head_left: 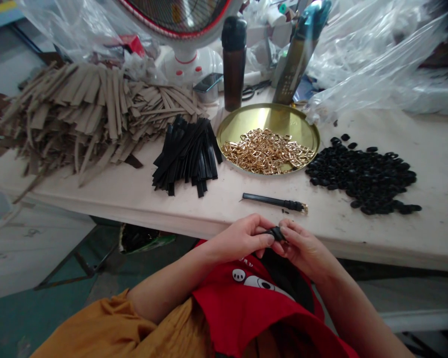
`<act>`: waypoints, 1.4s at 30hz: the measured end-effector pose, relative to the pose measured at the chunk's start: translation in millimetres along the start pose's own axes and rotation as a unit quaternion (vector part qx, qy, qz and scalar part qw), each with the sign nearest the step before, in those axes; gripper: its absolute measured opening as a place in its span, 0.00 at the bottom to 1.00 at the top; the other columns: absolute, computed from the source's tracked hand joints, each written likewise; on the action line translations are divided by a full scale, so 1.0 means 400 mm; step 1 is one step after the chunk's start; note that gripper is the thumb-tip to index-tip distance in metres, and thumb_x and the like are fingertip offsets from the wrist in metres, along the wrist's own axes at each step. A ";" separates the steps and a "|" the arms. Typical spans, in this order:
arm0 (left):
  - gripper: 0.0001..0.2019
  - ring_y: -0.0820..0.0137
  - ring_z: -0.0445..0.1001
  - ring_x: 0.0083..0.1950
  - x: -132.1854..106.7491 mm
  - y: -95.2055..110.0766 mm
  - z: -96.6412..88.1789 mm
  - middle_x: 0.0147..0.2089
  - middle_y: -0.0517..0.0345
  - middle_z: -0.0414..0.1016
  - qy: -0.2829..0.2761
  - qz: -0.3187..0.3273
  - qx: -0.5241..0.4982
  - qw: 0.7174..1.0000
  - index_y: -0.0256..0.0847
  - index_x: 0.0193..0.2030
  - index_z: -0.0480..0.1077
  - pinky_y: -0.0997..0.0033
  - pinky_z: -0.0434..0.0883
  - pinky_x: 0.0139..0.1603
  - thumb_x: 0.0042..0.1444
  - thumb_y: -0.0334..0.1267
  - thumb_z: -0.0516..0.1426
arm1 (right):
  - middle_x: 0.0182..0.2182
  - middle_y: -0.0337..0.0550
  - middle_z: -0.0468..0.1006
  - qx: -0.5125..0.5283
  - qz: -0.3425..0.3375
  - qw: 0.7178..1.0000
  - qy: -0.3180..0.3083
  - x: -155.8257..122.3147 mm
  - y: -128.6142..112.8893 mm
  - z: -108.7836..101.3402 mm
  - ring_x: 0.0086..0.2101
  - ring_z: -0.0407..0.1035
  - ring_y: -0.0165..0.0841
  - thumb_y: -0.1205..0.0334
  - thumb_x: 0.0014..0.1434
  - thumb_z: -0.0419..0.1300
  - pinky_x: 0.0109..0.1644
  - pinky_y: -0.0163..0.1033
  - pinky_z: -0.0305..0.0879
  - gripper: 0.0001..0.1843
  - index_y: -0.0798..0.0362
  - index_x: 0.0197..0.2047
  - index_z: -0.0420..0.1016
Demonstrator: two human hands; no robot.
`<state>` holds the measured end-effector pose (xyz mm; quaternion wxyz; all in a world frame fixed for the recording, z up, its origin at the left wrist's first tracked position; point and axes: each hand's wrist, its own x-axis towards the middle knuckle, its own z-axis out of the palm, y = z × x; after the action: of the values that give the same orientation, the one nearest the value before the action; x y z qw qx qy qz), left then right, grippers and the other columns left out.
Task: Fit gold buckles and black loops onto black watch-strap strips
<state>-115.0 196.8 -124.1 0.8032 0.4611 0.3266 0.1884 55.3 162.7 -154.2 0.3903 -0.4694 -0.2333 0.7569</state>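
Observation:
Close to the table's front edge, my left hand (248, 235) and my right hand (301, 245) meet, both closed on a small black strap (277, 232). Fingers cover most of it, so its full shape is hidden. Just beyond my hands lies a finished-looking black strap with a gold buckle (274, 201). A pile of black straps (188, 156) sits to the left. Gold buckles (267, 151) are heaped in a round gold tray (269, 115). To the right spreads a heap of small black loops (360, 171).
Brown-grey strips (78, 107) form a large pile at the left. Behind stand a fan (182, 49), a dark bottle (234, 64), a phone (208, 82) and scissors (256, 89). Clear plastic bags (381, 59) cover the back right. The table's edge (194, 226) runs just before my body.

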 end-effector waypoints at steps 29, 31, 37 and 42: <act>0.09 0.80 0.63 0.22 0.022 -0.034 -0.005 0.30 0.59 0.73 -0.015 -0.098 0.138 0.985 0.37 0.40 0.63 0.78 0.61 0.24 0.53 0.37 0.53 | 0.17 0.33 0.68 -0.319 -0.088 0.942 0.061 -0.035 0.023 -0.044 0.19 0.61 0.28 0.51 0.51 0.59 0.23 0.34 0.56 0.12 0.50 0.29 0.66; 0.08 0.79 0.63 0.21 0.015 -0.028 -0.012 0.27 0.60 0.71 -0.048 -0.132 0.188 0.972 0.36 0.35 0.65 0.78 0.61 0.23 0.54 0.40 0.52 | 0.17 0.33 0.68 -0.306 -0.081 0.947 0.056 -0.036 0.037 -0.045 0.19 0.61 0.27 0.50 0.51 0.58 0.24 0.33 0.56 0.12 0.51 0.29 0.66; 0.14 0.79 0.62 0.21 0.003 -0.026 -0.011 0.25 0.61 0.71 -0.053 -0.132 0.288 0.947 0.36 0.28 0.66 0.78 0.59 0.24 0.56 0.43 0.48 | 0.20 0.34 0.67 -0.367 -0.088 0.926 0.029 -0.043 0.042 -0.053 0.21 0.61 0.27 0.53 0.53 0.57 0.24 0.33 0.57 0.10 0.51 0.29 0.67; 0.13 0.76 0.66 0.25 0.005 -0.015 0.010 0.26 0.60 0.73 -0.040 -0.113 0.381 0.917 0.36 0.29 0.68 0.78 0.59 0.27 0.56 0.41 0.48 | 0.22 0.35 0.67 -0.439 -0.083 0.894 0.001 -0.050 0.021 -0.060 0.22 0.59 0.27 0.55 0.54 0.55 0.24 0.32 0.56 0.09 0.51 0.29 0.67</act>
<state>-110.9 192.5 -128.6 0.5949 0.6995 0.3913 -0.0612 78.8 141.3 -160.7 0.2059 -0.5723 -0.5801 0.5418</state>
